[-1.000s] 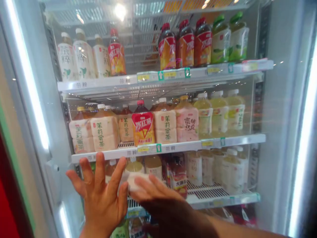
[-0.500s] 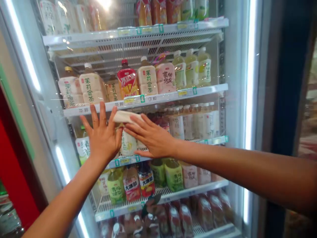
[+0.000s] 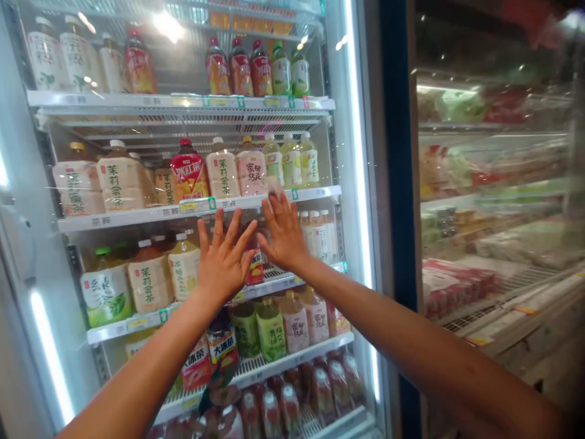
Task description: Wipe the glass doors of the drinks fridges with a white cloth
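A glass-fronted drinks cooler with bottled teas stands in front of me. My left hand point(image 3: 225, 259) is open, its fingers spread flat at the glass, in front of the middle shelves. To its right, my right hand point(image 3: 286, 235) lies at the glass with its fingers stretched upward. Under its fingertips shows a small pale edge of a white cloth point(image 3: 273, 184); the hand covers the rest. Behind the glass, a red bottle of iced tea point(image 3: 189, 171) and a pink-labelled bottle point(image 3: 251, 167) stand on the shelf just above my hands.
Cooler shelves point(image 3: 201, 210) hold rows of bottles. A bright light strip point(image 3: 363, 201) runs down the right side, beside a dark frame post point(image 3: 402, 219). Farther right, another chilled case holds packed goods point(image 3: 457, 286). A recessed handle point(image 3: 21, 241) is at the left.
My right hand has moved right and upward over the glass with the cloth, away from my left hand. The view has swung right, bringing the neighbouring case into sight.
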Action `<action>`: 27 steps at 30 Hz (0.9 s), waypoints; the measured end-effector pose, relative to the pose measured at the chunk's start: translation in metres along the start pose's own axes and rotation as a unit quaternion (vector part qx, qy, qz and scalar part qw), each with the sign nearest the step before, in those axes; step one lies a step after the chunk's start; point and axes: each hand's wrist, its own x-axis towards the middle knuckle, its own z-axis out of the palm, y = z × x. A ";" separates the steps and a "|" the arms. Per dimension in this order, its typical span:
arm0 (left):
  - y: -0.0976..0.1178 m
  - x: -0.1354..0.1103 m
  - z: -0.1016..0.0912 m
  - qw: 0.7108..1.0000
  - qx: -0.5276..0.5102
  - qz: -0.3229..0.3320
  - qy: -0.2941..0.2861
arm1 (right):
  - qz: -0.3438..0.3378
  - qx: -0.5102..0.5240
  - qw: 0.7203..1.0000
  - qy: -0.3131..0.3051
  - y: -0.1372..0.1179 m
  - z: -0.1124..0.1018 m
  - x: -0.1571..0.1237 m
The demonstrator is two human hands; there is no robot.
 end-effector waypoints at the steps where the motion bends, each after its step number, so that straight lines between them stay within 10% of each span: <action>1: 0.005 0.007 0.003 1.000 -0.004 0.002 0.004 | 0.024 -0.005 1.000 0.009 0.011 -0.003 0.004; 9: 0.056 0.027 0.033 0.998 -0.019 0.043 -0.029 | 0.016 0.002 0.999 -0.043 0.044 -0.011 -0.101; 15: 0.075 0.038 0.054 0.997 0.001 0.068 -0.035 | 0.098 -0.014 0.995 0.008 0.105 -0.028 -0.066; 21: 0.078 0.035 0.061 0.995 0.026 0.071 -0.057 | 0.109 0.007 0.994 -0.018 0.071 -0.011 -0.150; 27: 0.074 0.035 0.055 0.991 0.012 0.091 -0.095 | 0.141 -0.010 0.989 0.050 0.072 -0.008 -0.065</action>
